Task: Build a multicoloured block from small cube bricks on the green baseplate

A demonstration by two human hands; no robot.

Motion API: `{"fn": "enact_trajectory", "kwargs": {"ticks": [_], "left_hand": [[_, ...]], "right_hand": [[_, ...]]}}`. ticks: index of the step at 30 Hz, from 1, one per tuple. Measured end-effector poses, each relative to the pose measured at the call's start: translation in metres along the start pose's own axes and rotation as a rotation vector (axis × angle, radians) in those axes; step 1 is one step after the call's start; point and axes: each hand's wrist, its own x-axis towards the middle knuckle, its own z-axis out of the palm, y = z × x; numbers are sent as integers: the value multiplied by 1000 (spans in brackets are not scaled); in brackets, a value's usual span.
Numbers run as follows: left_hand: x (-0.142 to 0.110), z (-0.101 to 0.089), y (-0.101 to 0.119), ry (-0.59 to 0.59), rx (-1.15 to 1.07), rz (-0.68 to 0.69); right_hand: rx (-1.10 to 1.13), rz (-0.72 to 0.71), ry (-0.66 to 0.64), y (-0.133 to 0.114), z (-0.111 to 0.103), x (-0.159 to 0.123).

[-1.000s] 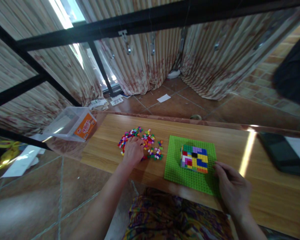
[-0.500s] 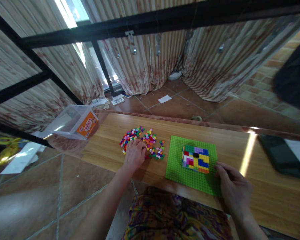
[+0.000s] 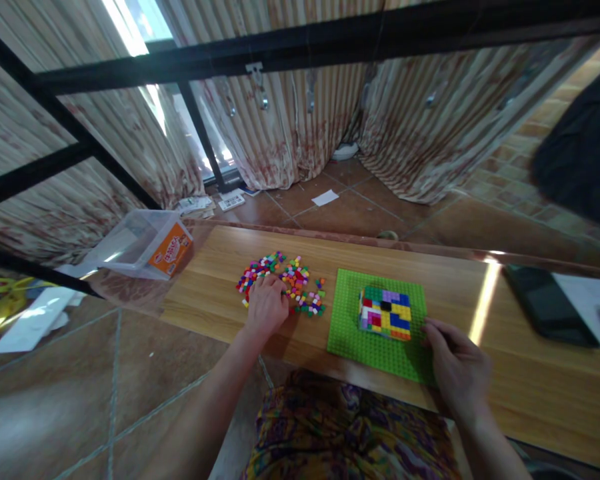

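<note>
My left hand rests over a loose heap of small coloured building bricks, fingers curled down among them. Its fingertips are hidden under the hand, so what they pinch does not show. To the right lies a green studded baseplate. A low block built of multicoloured bricks stands on it, with one dark spot in its top. My right hand is closed at the baseplate's right edge, thumb and forefinger gripping there.
A wooden table carries everything. At its left end sits a clear plastic box with an orange label. A dark tablet-like slab and white paper lie at the right. Behind, a black metal frame crosses before striped curtains.
The view has shifted slightly, so the table's things sit a little further left. My left hand stays in the brick heap and my right hand stays at the baseplate edge.
</note>
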Motion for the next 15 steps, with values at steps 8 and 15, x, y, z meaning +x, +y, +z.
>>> {"fn": "enact_trajectory", "kwargs": {"ticks": [8,15], "left_hand": [[-5,-15,3,49,-271,-6],[-34,-41,59,-106,-954,-34]], "right_hand": [[-83,-136,44,-19,-4,-9],[158,-417,-427,-105,29,-60]]}}
